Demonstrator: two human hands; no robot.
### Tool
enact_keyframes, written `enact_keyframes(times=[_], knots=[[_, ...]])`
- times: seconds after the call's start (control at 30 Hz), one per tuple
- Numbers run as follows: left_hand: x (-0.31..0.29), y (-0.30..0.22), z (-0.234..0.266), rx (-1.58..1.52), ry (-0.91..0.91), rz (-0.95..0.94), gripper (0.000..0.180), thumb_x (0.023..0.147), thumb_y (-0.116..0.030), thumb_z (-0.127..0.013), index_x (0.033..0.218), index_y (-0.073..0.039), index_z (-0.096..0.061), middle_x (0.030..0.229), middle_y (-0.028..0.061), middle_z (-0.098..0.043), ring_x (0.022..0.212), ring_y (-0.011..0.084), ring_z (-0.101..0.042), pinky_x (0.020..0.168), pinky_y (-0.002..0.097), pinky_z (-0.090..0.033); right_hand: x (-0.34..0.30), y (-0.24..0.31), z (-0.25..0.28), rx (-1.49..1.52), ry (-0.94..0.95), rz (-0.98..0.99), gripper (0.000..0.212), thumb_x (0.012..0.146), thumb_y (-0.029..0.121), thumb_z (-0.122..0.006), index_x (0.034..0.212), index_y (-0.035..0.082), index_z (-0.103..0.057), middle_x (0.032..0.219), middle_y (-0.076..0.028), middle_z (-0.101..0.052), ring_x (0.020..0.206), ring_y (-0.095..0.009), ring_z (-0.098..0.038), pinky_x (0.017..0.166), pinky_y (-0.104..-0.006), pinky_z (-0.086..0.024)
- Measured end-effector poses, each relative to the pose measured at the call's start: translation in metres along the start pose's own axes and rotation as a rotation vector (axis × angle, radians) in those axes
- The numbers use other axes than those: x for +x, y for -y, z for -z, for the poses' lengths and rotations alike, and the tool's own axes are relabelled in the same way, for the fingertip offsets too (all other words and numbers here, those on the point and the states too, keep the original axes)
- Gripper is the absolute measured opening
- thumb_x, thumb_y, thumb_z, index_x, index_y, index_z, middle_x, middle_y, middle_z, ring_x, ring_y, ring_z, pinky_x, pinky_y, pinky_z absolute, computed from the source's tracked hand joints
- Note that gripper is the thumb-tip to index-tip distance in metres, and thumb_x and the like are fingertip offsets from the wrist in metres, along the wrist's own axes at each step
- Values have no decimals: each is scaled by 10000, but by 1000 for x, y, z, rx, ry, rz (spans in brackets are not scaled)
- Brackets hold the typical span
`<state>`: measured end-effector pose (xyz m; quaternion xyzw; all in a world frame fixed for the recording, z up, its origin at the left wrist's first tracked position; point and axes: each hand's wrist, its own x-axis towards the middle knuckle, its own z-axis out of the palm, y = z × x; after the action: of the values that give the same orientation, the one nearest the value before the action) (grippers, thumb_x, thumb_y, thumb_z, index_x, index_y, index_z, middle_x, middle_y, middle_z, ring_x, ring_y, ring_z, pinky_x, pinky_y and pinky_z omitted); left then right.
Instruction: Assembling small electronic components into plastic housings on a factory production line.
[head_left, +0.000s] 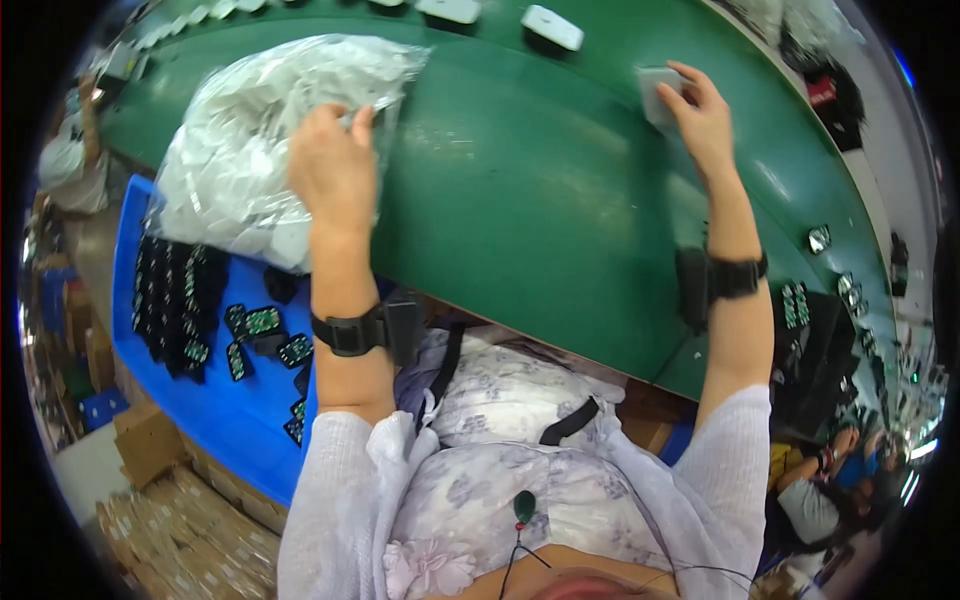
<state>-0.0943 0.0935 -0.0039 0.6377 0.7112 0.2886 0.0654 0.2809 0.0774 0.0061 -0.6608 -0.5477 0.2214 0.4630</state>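
My right hand [703, 112] is at the far right of the table, its thumb and fingers closed on a pale, rounded rectangular plastic cover [655, 97]. The cover is tilted and slightly blurred. My left hand [334, 165] is over the right part of a large clear plastic bag [235, 150] full of white plastic pieces. Its fingers are curled, with thumb and forefinger near each other; what lies between them I cannot make out. Both wrists wear a black strap with a dark box.
Under the bag is a green tabletop [500, 210]. White covers [552, 28] form a row along its far edge. A blue tray [190, 410] at the left holds black parts with green circuit boards [262, 321]. More black parts [815, 350] lie at the right.
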Motion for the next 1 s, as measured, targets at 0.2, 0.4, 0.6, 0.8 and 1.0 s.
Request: enact_keyframes(times=[0.2, 0.4, 0.6, 0.8, 1.0], knots=[[15, 0, -17, 465, -187, -122, 370, 767, -447, -702, 847, -87, -677, 948, 115, -577, 974, 324, -525, 834, 424, -434, 40, -24, -12, -47, 133, -40, 375, 792, 226, -742, 1073, 9, -623, 946, -112, -672, 867, -167, -628, 753, -300, -510], [17, 21, -7, 242, -262, -174, 243, 835, -267, -644, 927, -43, -636, 928, 145, -633, 902, 318, -584, 803, 416, -460, 53, -22, -19, -43, 271, -111, 378, 787, 287, -748, 1057, 34, -668, 955, -84, -682, 864, -164, -633, 770, -296, -507], [-9, 10, 20, -197, -300, 6, 278, 907, -258, -615, 1014, -1, -618, 912, 114, -646, 810, 234, -608, 734, 343, -481, 63, -44, -9, -228, 295, -76, 413, 789, 390, -715, 1065, 84, -691, 958, -66, -691, 858, -164, -631, 773, -306, -512], [-30, -9, 41, -336, -495, -140, 272, 903, -187, -637, 1006, 63, -607, 961, 148, -660, 855, 198, -641, 773, 299, -521, 40, -12, -11, -461, -3, -21, 523, 805, 548, -620, 1060, 95, -672, 997, -95, -677, 968, -278, -624, 847, -375, -488], [-59, -30, 8, -929, 102, -202, 241, 949, -65, -522, 1145, 69, -485, 942, 196, -633, 828, 245, -655, 746, 304, -547, -85, 21, 105, -874, -24, 182, 342, 851, 429, -600, 1011, 134, -666, 949, -59, -665, 925, -257, -618, 804, -375, -491]])
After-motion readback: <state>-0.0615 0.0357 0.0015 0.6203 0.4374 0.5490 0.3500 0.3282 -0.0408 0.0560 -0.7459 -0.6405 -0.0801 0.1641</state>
